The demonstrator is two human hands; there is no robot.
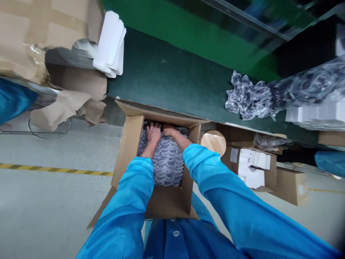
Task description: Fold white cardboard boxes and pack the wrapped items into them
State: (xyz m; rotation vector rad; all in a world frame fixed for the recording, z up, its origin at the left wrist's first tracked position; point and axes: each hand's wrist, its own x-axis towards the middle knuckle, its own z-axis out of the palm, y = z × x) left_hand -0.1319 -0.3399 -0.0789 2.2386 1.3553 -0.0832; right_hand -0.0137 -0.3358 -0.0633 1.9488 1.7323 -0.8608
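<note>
An open cardboard box [132,147] stands on the floor in front of me, filled with rows of small clear plastic bags holding dark items [168,165]. Both my arms, in blue sleeves, reach into it. My left hand [153,132] lies on the bags at the far end of the box, fingers spread and pressing down. My right hand [169,130] is beside it at the far wall, fingers curled down into the bags; what they grip is hidden.
A dark green conveyor belt [172,75] runs behind the box, with a heap of the same plastic bags [250,97] on it. White folded sheets [110,43] lie at upper left. A wooden stool [214,141] and a box of white cartons [253,167] stand at right.
</note>
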